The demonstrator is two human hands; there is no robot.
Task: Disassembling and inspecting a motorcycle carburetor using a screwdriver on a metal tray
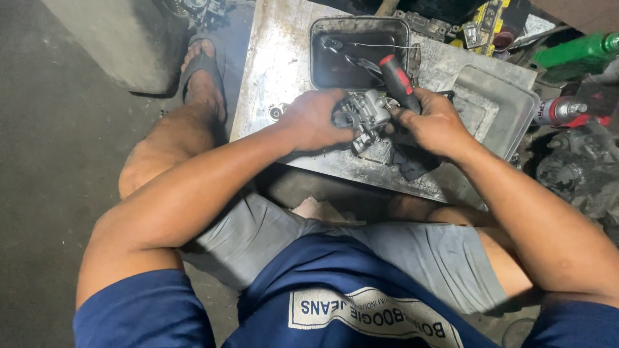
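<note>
The small grey metal engine part (363, 116) is clamped in the left hand (314, 120), just below the dark oily tray (322, 55). A red-and-black screwdriver (398, 82) is gripped by the right hand (433, 124), tip hidden against the part. A fastener appears to be worked; steady, square pressure is called for next.

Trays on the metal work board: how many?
2. A dark rectangular metal tray sits at the board's far edge, above the hands; a pale grey rectangular tray lies at the board's right end, beyond the right hand. Clutter may hide others.
</note>
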